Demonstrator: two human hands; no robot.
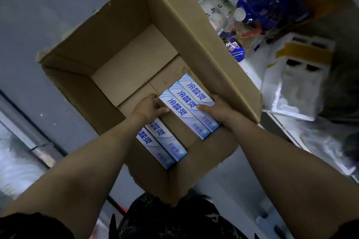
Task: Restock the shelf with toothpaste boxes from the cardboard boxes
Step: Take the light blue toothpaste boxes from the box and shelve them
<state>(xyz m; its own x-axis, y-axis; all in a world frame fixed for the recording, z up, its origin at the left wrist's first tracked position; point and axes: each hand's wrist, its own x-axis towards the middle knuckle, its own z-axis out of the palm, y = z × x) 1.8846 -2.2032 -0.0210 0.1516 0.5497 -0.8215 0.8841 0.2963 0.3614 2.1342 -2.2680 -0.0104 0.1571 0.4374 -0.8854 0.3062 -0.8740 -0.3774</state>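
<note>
**Cardboard carton (194,31), three boxes squeezed sideways: where this goes wrong**

Cardboard's nearly empty, so I'm reaching deep. I've got three toothpaste boxes (187,104) side by side as one slab. My left hand (148,106) is curled on one long edge with the thumb on top, and my right hand (215,109) is clamped the same way on the other edge. The slab sits inside the carton near its right wall. Can't tell if my fingertips get underneath it, so I'm assuming it's mostly squeeze.

My worry is the middle box. It's probably only held by friction off its neighbours, and those sleeves look glossy. If I ease off or bow the slab, I reckon it drops through, likely onto the two more boxes (163,141) lying lower by the near wall. Squeeze too hard and the thin card could dent.

Other thing is that tall right wall. Tilt to clear it and the row could fan apart. The shelf (252,75) on my right also looks crowded, with blue packets (234,49) at the edge, so swinging over carelessly could knock them.
</note>
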